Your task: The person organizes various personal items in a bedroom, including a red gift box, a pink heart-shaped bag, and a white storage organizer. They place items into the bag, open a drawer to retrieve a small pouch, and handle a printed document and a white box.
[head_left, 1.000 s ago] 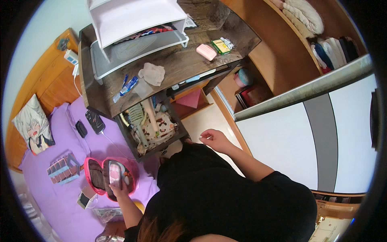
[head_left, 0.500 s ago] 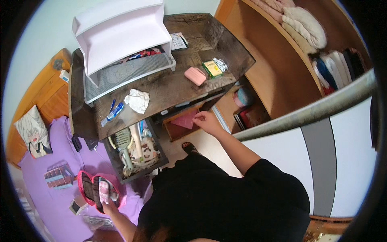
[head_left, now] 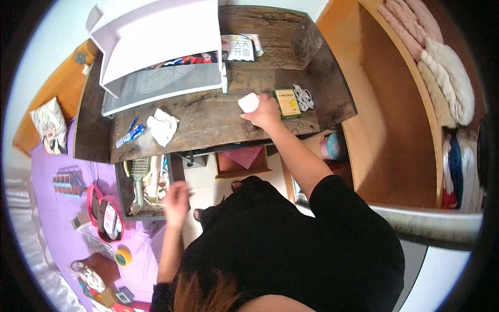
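My right hand (head_left: pixel 267 113) reaches over the dark wooden desk (head_left: pixel 208 125) with its fingers closed round a small pale pink case (head_left: pixel 249 102). Just right of that hand lies a yellow and green box (head_left: pixel 287 103), beside a coiled white cable (head_left: pixel 303 96). My left hand (head_left: pixel 177 197), a little blurred, hovers at the right side of the pulled-out drawer (head_left: pixel 120 183); its fingers look loosely bent and nothing shows in them. In the drawer lie a green hairbrush (head_left: pixel 139 177) and other small things. A crumpled white cloth (head_left: pixel 162 128) sits on the desk.
A white shelf (head_left: pixel 161 36) stands over a mesh tray (head_left: pixel 171 80) at the back left. Below the desk, another drawer (head_left: pixel 241 169) stands out. On the purple bed at left lie an unzipped pink pouch (head_left: pixel 96 216) and yellow tape (head_left: pixel 123 257). An unclosed wardrobe (head_left: pixel 400 114) is at right.
My right hand has moved up from below the desk edge onto the pink case. My left hand has left the pink pouch on the bed and come right, to the drawer.
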Demonstrator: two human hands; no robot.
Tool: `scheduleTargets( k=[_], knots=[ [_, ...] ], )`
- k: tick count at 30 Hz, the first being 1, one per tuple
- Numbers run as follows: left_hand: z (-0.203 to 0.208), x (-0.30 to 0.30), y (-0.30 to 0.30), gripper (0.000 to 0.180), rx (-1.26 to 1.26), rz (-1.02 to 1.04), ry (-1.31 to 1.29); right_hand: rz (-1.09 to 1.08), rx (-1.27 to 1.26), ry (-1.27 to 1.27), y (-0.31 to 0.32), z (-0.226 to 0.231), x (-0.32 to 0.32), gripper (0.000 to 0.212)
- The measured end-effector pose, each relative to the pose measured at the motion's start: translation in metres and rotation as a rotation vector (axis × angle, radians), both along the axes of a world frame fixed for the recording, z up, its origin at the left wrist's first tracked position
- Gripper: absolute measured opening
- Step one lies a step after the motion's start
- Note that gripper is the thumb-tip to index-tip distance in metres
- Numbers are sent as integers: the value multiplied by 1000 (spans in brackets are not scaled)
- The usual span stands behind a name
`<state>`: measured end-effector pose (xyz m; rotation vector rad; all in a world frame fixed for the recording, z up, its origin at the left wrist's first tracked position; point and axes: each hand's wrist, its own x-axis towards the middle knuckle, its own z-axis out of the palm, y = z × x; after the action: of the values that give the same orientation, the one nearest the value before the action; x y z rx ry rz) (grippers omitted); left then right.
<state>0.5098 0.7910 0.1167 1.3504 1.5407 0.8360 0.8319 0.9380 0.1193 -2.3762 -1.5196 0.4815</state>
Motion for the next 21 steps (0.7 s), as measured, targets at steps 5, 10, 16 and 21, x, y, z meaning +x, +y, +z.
scheduleTargets(
  k=[5,10,16,21],
  knots=[
    [-98,85,39,26,38,-203,206,64,-187,-17,22,-6,12,85],
    [-148,154,100,35,95,-72,571,205,112,-176,16,-9,7,71],
    [-172,198,122,50,-116,134,592,285,161,213,0,4,-4,59],
    [-186,198,131,57,-323,126,577,-169,-70,1409,-66,10,34,33]
  ],
)
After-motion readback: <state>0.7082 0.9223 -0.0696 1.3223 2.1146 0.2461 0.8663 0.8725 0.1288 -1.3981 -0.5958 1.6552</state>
